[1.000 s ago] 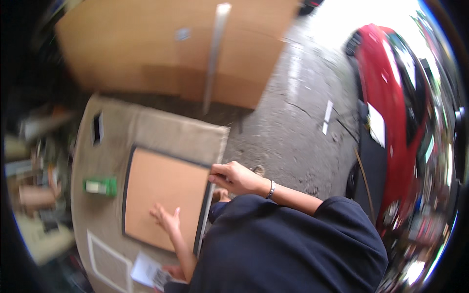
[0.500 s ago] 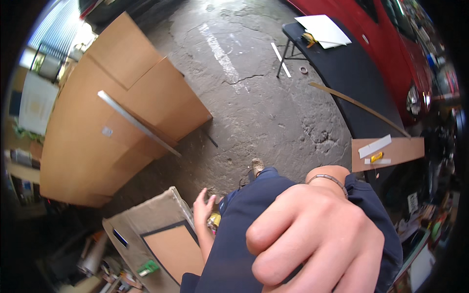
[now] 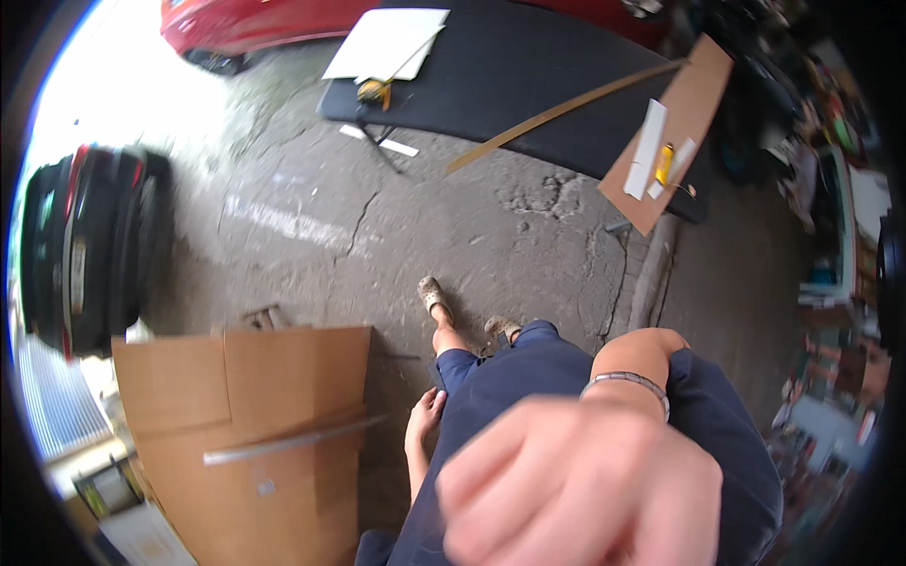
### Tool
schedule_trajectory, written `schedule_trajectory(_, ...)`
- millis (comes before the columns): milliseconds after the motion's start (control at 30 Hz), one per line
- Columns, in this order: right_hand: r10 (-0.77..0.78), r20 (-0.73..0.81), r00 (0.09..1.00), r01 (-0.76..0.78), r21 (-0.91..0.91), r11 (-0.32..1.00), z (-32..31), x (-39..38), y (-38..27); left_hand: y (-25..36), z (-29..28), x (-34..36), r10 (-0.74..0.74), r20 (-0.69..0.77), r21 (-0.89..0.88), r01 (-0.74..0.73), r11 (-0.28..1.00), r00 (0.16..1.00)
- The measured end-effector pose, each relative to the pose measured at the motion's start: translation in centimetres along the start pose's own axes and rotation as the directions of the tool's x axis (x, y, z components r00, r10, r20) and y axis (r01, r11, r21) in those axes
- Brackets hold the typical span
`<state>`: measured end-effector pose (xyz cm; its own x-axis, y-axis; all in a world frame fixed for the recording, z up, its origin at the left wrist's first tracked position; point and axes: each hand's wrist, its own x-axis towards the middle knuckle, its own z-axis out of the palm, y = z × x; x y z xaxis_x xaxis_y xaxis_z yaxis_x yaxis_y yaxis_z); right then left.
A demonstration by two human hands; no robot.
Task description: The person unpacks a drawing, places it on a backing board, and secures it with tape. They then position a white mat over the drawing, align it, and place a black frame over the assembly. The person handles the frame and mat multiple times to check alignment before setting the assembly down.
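Observation:
My right hand [image 3: 585,481] is close in front of me, its fingers curled into a blurred fist below a metal bracelet [image 3: 628,379]. Whatever it may hold is hidden. Low at my left side, my left hand [image 3: 424,420] hangs against the leg of my dark blue shorts [image 3: 457,370], its fingers loosely bent and no held thing visible. Large brown cardboard [image 3: 189,377] stands to the left of that hand, with a long pale strip [image 3: 283,441] across it.
Ahead is a black folding table [image 3: 528,57] bearing white sheets [image 3: 387,42], a yellow tape measure [image 3: 373,91], a long brownish strip [image 3: 566,104] and a brown board [image 3: 647,209] with a yellow utility knife [image 3: 665,163]. A red car [image 3: 264,26] and a dark car [image 3: 99,245] stand beyond.
My view has turned right, bringing the table to the front and the cardboard lower left. My left hand's spread fingers have come in beside my thigh. My right hand stays fisted.

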<state>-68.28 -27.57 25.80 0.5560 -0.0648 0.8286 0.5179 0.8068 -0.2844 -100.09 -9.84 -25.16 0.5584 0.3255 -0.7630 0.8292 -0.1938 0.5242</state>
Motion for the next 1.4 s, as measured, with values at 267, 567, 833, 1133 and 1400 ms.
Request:
schedule_trajectory(267,-0.191,0.245,0.951,0.303,-0.863,0.404,1.6,3.2,3.8,7.2,-16.9,15.3,-0.024,0.172,-0.065,0.035,0.997,0.985)
schedule_trajectory(567,0.290,-0.312,0.905,-0.360,-0.925,0.126,-5.4,-1.1,5.3,16.3,-24.6,25.8,-0.047,0.397,0.247,-0.057,0.967,0.916)
schedule_trajectory(833,-0.056,-0.924,0.378,-0.919,-0.367,-0.147,-6.7,-23.0,0.9,28.1,-18.6,33.6,-0.045,0.798,0.537,-0.674,0.508,0.601)
schedule_trajectory(1133,-0.248,-0.953,0.173,-0.982,-0.150,-0.111,-8.9,-42.3,-2.4,39.9,-4.4,28.9,-0.015,0.789,0.501,-0.630,0.593,0.614)
schedule_trajectory(1400,-0.116,-0.969,0.219,-0.946,-0.182,-0.267,-12.3,-46.4,-12.4,34.3,1.0,23.3,0.057,0.787,0.606,-0.788,0.110,0.614)
